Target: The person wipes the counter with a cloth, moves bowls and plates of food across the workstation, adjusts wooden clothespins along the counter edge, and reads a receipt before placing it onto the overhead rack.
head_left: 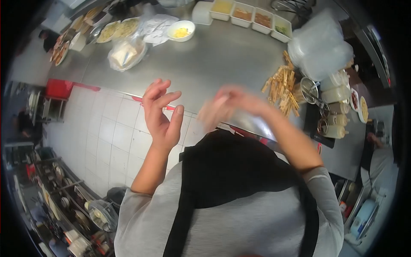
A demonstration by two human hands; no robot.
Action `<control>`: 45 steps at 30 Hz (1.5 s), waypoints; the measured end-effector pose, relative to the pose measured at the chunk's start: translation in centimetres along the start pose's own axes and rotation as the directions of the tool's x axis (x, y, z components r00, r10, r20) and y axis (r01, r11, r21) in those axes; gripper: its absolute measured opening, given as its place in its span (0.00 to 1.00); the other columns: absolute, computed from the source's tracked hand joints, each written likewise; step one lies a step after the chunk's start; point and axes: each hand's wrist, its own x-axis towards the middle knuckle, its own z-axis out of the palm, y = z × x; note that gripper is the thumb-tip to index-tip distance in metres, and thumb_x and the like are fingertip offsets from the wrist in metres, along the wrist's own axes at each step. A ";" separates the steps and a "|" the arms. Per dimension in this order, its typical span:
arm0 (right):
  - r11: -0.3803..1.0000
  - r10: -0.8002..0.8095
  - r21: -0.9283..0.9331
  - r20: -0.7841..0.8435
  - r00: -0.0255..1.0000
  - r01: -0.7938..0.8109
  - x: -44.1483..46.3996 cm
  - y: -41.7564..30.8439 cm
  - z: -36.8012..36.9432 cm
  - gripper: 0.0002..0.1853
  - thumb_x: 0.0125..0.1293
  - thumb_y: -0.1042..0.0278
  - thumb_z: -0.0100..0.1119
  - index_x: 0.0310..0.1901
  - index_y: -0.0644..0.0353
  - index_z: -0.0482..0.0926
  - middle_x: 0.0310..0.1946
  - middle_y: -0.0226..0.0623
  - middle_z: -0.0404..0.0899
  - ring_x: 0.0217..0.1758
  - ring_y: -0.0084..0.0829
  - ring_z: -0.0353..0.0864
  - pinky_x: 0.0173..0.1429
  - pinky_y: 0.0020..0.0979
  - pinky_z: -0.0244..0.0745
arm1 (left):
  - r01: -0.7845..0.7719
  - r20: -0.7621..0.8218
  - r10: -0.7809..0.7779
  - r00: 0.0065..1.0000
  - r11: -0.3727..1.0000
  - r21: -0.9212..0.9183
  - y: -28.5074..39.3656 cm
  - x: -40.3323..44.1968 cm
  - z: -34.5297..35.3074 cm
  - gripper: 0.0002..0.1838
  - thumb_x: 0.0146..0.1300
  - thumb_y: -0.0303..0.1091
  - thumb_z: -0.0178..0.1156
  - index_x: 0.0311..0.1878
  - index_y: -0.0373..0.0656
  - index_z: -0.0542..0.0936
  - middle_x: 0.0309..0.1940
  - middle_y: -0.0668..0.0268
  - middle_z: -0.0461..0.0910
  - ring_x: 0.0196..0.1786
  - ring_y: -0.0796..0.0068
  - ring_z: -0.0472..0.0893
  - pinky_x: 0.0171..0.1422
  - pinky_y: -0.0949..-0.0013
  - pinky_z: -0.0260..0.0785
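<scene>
My left hand [162,112] is raised before the front edge of the steel counter [201,64]. Its fingers are spread and slightly curled, with nothing in them. To its right, my right hand [229,103] is smeared by motion over the counter's near edge, so its fingers and anything in them cannot be made out. The hands are apart. Beyond them on the counter are a clear plastic bag [138,52] with something white inside and a white bowl [182,39] holding yellow pieces. Wooden clothespin-like pieces [281,81] lie heaped to the right of my right hand.
White tubs [262,31] of food line the back. A bundle of clear plastic [321,45], a metal container [308,91] with utensils and several squeeze bottles [336,120] crowd the right side. Plates of food [105,34] stand back left. Crowded shelves [64,188] are lower left; another person [381,160] is far right.
</scene>
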 end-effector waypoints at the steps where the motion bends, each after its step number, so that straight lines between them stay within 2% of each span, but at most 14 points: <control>1: 0.958 -0.110 -0.281 -0.179 0.978 0.057 -0.7 -2.3 -1.8 0.15 0.59 0.74 0.53 0.49 0.57 0.74 0.44 0.31 0.77 0.52 0.26 0.74 0.57 0.29 0.69 | 0.066 -0.011 -0.067 0.998 0.998 -0.010 -0.3 -0.5 -0.3 0.13 0.56 0.21 0.55 0.45 0.39 0.77 0.57 0.57 0.67 0.66 0.55 0.63 0.67 0.57 0.59; 2: 0.986 -0.065 0.129 -0.285 0.956 0.105 0.1 -1.3 -5.2 0.15 0.61 0.75 0.52 0.51 0.59 0.74 0.46 0.32 0.77 0.52 0.25 0.75 0.57 0.29 0.70 | 0.130 -0.022 -0.130 0.991 0.991 -0.022 -0.6 -1.3 -0.6 0.12 0.56 0.23 0.58 0.45 0.40 0.78 0.56 0.57 0.68 0.65 0.55 0.64 0.65 0.57 0.60; 4: 0.979 -0.082 0.129 -0.462 0.883 0.159 0.9 -3.1 -9.3 0.17 0.63 0.73 0.51 0.54 0.59 0.73 0.48 0.33 0.77 0.51 0.24 0.76 0.56 0.29 0.72 | 0.199 -0.032 -0.198 0.980 0.980 0.000 -0.8 -2.6 -1.2 0.12 0.55 0.26 0.60 0.45 0.40 0.78 0.55 0.57 0.70 0.63 0.55 0.66 0.63 0.58 0.62; 8: 0.920 -0.065 -0.370 -0.473 0.879 -0.131 5.8 0.2 -15.3 0.18 0.64 0.67 0.50 0.55 0.62 0.72 0.49 0.43 0.77 0.52 0.35 0.77 0.57 0.34 0.71 | 0.281 -0.060 -0.276 0.959 0.953 0.115 0.0 -4.5 -2.7 0.13 0.54 0.25 0.59 0.44 0.41 0.78 0.55 0.57 0.69 0.62 0.57 0.67 0.64 0.58 0.60; 10: 0.490 -0.284 -0.858 -0.325 0.902 -0.154 10.3 5.8 -15.4 0.18 0.65 0.66 0.49 0.55 0.63 0.72 0.48 0.49 0.77 0.52 0.42 0.76 0.58 0.37 0.70 | 0.329 -0.085 -0.319 0.944 0.925 0.190 0.1 -5.4 -3.5 0.13 0.54 0.23 0.58 0.45 0.41 0.78 0.56 0.58 0.69 0.61 0.58 0.67 0.67 0.58 0.55; 12: 0.358 -0.374 -0.828 -0.551 0.746 -0.432 14.9 7.0 -9.2 0.18 0.65 0.68 0.46 0.56 0.59 0.73 0.51 0.55 0.73 0.55 0.50 0.72 0.60 0.40 0.66 | 0.373 -0.137 -0.349 0.927 0.897 0.236 -0.4 -6.3 -4.4 0.13 0.54 0.24 0.58 0.45 0.42 0.78 0.56 0.58 0.69 0.61 0.59 0.67 0.65 0.58 0.56; 19: 0.476 -0.197 -0.818 -0.459 0.866 -0.325 27.2 3.7 0.5 0.19 0.57 0.71 0.53 0.52 0.62 0.73 0.51 0.48 0.71 0.59 0.44 0.69 0.58 0.42 0.69 | 0.548 -0.210 -0.507 0.836 0.786 0.286 -3.2 -7.3 -6.4 0.15 0.55 0.25 0.59 0.47 0.43 0.77 0.56 0.58 0.69 0.61 0.59 0.67 0.64 0.60 0.59; 22: 0.345 0.052 -0.910 -0.226 0.973 -0.230 33.2 6.9 3.3 0.20 0.61 0.61 0.53 0.52 0.61 0.74 0.50 0.49 0.72 0.56 0.40 0.73 0.54 0.41 0.71 | 0.476 -0.227 -0.420 0.879 0.809 0.344 -3.8 -6.1 -6.8 0.15 0.54 0.25 0.60 0.47 0.42 0.77 0.55 0.57 0.70 0.60 0.58 0.67 0.64 0.59 0.60; 24: 0.863 0.094 -0.498 -0.010 0.995 -0.087 28.7 4.3 10.2 0.14 0.62 0.56 0.50 0.40 0.57 0.77 0.33 0.35 0.78 0.33 0.29 0.74 0.37 0.34 0.69 | 0.406 -0.209 -0.350 0.913 0.831 0.380 -4.2 -5.0 -6.8 0.15 0.53 0.25 0.60 0.47 0.41 0.77 0.54 0.56 0.70 0.60 0.57 0.67 0.64 0.58 0.60; 27: 0.788 -0.036 -0.382 0.754 0.656 0.482 23.1 6.4 15.1 0.12 0.53 0.63 0.60 0.37 0.60 0.82 0.38 0.46 0.81 0.46 0.42 0.78 0.52 0.38 0.70 | 0.307 -0.171 -0.261 0.950 0.884 0.352 -4.9 -3.1 -6.2 0.14 0.53 0.25 0.60 0.46 0.40 0.77 0.53 0.56 0.71 0.59 0.56 0.68 0.64 0.57 0.60; 29: 0.938 0.206 -0.348 0.558 0.804 0.001 15.8 0.0 15.1 0.14 0.54 0.68 0.60 0.41 0.65 0.81 0.39 0.47 0.81 0.45 0.38 0.79 0.52 0.34 0.71 | 0.303 -0.181 -0.252 0.951 0.877 0.372 -5.7 -2.5 -6.1 0.15 0.53 0.25 0.59 0.46 0.40 0.77 0.53 0.56 0.71 0.59 0.56 0.68 0.63 0.57 0.60; 35: 0.994 0.099 -0.064 0.195 0.976 -0.088 5.8 -4.8 1.3 0.14 0.61 0.69 0.53 0.47 0.64 0.78 0.44 0.36 0.78 0.49 0.28 0.76 0.51 0.30 0.71 | 0.350 -0.135 -0.329 0.935 0.919 0.184 -8.7 -2.5 -3.7 0.18 0.57 0.27 0.58 0.52 0.40 0.74 0.56 0.54 0.70 0.61 0.55 0.66 0.64 0.57 0.59; 42: 0.379 -0.460 -0.889 -0.421 0.782 -0.256 6.6 7.4 -6.3 0.15 0.58 0.73 0.52 0.48 0.59 0.80 0.45 0.41 0.77 0.50 0.41 0.75 0.57 0.39 0.69 | 0.138 0.127 -0.221 0.967 0.873 0.468 -13.7 -3.1 5.5 0.27 0.57 0.37 0.61 0.60 0.42 0.68 0.63 0.49 0.60 0.68 0.40 0.53 0.69 0.47 0.49; 45: 0.481 -0.558 -0.876 -0.340 0.757 -0.040 5.2 10.2 -0.4 0.20 0.53 0.76 0.52 0.50 0.54 0.79 0.53 0.38 0.75 0.60 0.40 0.69 0.65 0.42 0.62 | 0.069 0.195 -0.222 0.955 0.809 0.584 -14.3 -3.5 6.3 0.30 0.57 0.42 0.61 0.62 0.43 0.67 0.65 0.48 0.57 0.68 0.36 0.51 0.70 0.43 0.47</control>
